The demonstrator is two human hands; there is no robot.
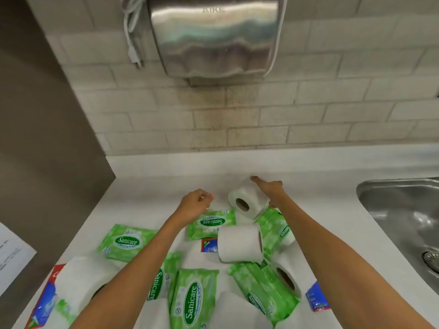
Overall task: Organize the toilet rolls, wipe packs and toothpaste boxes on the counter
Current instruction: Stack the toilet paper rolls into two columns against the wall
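Counter: we see a white counter [308,210] littered with packs and rolls.
Right hand [270,193]: grips the far toilet roll [244,200].
Left hand [196,203]: loosely curled, holding nothing.
Next: we'd stand it upright on clear counter behind.

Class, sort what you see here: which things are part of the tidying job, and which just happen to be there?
Part of the job:
toilet roll in the right hand
wipe packs
toothpaste box

Just there:
hand dryer
white plug and cable
sink
paper sheet

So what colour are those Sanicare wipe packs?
Green with white mottling, seen in the head view: Sanicare wipe pack.
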